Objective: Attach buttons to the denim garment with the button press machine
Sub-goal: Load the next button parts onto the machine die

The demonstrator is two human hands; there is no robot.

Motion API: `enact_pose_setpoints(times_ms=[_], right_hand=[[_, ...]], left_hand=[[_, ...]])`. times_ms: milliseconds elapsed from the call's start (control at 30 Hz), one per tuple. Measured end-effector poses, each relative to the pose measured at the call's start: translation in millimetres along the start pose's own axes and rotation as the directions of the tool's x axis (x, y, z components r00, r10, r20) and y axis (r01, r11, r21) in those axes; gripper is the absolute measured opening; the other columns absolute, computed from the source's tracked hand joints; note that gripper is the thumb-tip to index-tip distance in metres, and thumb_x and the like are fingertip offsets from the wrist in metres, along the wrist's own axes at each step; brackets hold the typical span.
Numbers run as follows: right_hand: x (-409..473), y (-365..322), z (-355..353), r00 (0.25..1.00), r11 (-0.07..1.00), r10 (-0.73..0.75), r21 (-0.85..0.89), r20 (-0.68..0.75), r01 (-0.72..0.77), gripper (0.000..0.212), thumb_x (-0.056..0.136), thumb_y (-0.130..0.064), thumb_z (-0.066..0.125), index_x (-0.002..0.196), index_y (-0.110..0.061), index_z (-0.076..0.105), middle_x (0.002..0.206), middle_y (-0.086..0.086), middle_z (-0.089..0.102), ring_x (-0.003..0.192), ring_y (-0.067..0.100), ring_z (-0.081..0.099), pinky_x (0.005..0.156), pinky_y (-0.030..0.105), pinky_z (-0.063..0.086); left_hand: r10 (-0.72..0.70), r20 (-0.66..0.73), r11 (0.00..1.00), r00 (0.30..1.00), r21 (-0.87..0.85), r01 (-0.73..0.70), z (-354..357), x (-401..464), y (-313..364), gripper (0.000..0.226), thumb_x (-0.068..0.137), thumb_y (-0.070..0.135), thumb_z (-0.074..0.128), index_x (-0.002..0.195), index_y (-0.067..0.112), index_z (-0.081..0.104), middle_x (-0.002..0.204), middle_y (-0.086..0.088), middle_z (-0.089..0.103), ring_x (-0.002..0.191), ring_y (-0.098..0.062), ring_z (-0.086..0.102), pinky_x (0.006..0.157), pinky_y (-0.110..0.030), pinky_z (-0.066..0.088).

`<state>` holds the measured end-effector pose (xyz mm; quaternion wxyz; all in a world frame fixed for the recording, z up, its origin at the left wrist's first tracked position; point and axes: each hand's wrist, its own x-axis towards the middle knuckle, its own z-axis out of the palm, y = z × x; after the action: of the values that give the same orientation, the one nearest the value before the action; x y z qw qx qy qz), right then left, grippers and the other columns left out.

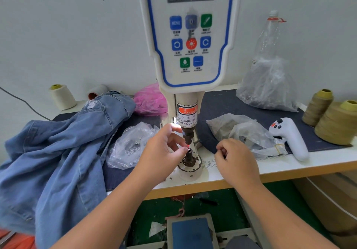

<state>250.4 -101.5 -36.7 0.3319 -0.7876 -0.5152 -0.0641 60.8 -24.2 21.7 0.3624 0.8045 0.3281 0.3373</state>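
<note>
- Denim garment (54, 152) lies heaped on the left of the tabletop (289, 166), hanging over its front edge, well apart from the button press machine (190, 55).
- Left hand (162, 152) has its grip at the machine's lower die (189, 153), fingertips touching the top; whether they pinch a button I cannot tell.
- Right hand (234, 160) is loosely clenched near the die; anything inside is hidden.
- Clear plastic bags (131, 144) of small metal parts lie on both sides.
</note>
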Motion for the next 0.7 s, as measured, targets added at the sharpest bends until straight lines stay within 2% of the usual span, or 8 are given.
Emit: enact_pose_setpoints(times_ms=[233, 333, 500, 600, 700], right_hand=[[-0.1, -0.4, 0.0, 1.000, 1.000, -0.001, 0.005, -0.003, 0.001, 0.009, 0.088, -0.017, 0.060, 0.091, -0.019, 0.069, 0.078, -0.010, 0.056, 0.075, 0.009, 0.052, 0.059, 0.018, 0.034], [-0.2, -0.5, -0.2, 1.000, 1.000, -0.005, 0.004, -0.005, 0.005, 0.008, 0.088, -0.017, 0.061, 0.091, -0.019, 0.068, 0.078, -0.010, 0.056, 0.075, 0.008, 0.052, 0.060, 0.018, 0.035], [-0.3, -1.4, -0.8, 0.999, 0.999, -0.002, 0.032, -0.039, 0.003, 0.007, 0.085, -0.012, 0.062, 0.086, -0.016, 0.068, 0.077, -0.009, 0.055, 0.075, 0.010, 0.051, 0.060, 0.019, 0.036], [1.1, -0.5, -2.5, 0.998, 0.993, 0.019, 0.114, -0.066, -0.011, 0.009, 0.087, -0.008, 0.061, 0.089, -0.014, 0.068, 0.080, -0.009, 0.055, 0.079, 0.010, 0.050, 0.062, 0.018, 0.036], [3.8, 3.4, -16.3, 0.994, 0.969, 0.054, 0.244, -0.098, -0.029, 0.012, 0.088, -0.006, 0.059, 0.089, -0.014, 0.068, 0.081, -0.010, 0.057, 0.080, 0.009, 0.051, 0.067, 0.016, 0.039]], left_hand=[[0.015, -0.034, 1.000, 0.999, 0.002, -0.015, 0.8, -3.9, -2.8, 0.036, 0.087, 0.013, 0.072, 0.099, 0.040, 0.052, 0.086, 0.021, 0.070, 0.071, -0.001, 0.062, 0.061, -0.009, 0.045], [0.030, -0.051, 0.999, 0.998, -0.012, -0.031, 0.6, -5.7, -5.9, 0.034, 0.089, 0.013, 0.071, 0.099, 0.041, 0.054, 0.087, 0.019, 0.071, 0.069, -0.002, 0.061, 0.061, -0.011, 0.046], [0.077, -0.194, 0.996, 0.978, 0.065, -0.065, -7.3, -4.8, -18.9, 0.028, 0.089, 0.014, 0.067, 0.088, 0.040, 0.059, 0.084, 0.015, 0.065, 0.066, -0.002, 0.057, 0.061, -0.013, 0.047], [0.055, -0.293, 0.992, 0.955, 0.124, -0.019, -15.3, -0.1, -37.1, 0.029, 0.089, 0.009, 0.065, 0.081, 0.036, 0.059, 0.080, 0.014, 0.063, 0.071, -0.001, 0.056, 0.063, -0.007, 0.042], [-0.009, -0.326, 0.986, 0.945, 0.154, 0.062, -21.3, 2.1, -60.1, 0.028, 0.089, 0.008, 0.064, 0.079, 0.034, 0.060, 0.074, 0.011, 0.062, 0.074, -0.002, 0.055, 0.064, -0.006, 0.040]])
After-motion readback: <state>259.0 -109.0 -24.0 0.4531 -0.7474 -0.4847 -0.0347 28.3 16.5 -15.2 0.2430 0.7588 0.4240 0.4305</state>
